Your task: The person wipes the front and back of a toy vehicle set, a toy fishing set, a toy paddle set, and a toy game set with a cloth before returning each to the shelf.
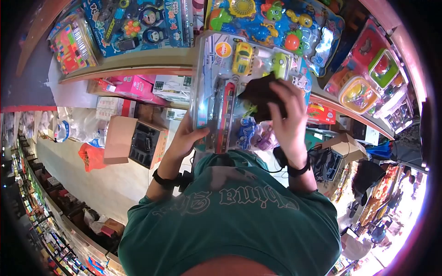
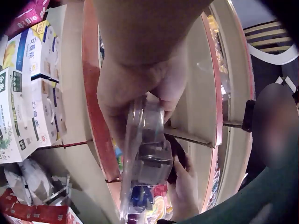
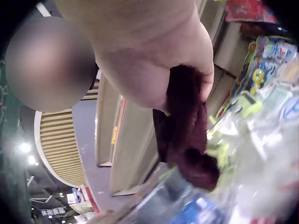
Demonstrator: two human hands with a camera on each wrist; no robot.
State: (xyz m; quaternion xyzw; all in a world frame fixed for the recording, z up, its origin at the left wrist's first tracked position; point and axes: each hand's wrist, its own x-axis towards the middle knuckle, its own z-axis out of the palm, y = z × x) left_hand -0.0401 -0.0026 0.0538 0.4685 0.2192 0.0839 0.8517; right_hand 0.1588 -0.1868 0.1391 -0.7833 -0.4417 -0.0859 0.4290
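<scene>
A clear plastic toy package (image 1: 209,99) with small cars under its blister is held upright by the left hand (image 1: 186,138), thumb on the front at its lower left edge. In the left wrist view the left hand (image 2: 140,88) grips the package's edge (image 2: 132,163). Over the package's right part, the right hand (image 1: 291,117) holds a dark cloth (image 1: 264,96). The right wrist view shows the cloth (image 3: 187,130) dark maroon and bunched, pinched between thumb and fingers of the right hand (image 3: 154,60), hanging close to the clear plastic.
Behind the package, a shelf (image 1: 138,64) bears blister-packed toys (image 1: 138,27) and a fruit toy set (image 1: 359,94). Below are pink boxes (image 1: 131,87), an open cardboard box (image 1: 122,140) and a red bag (image 1: 92,156). More stocked shelves stand at the far left.
</scene>
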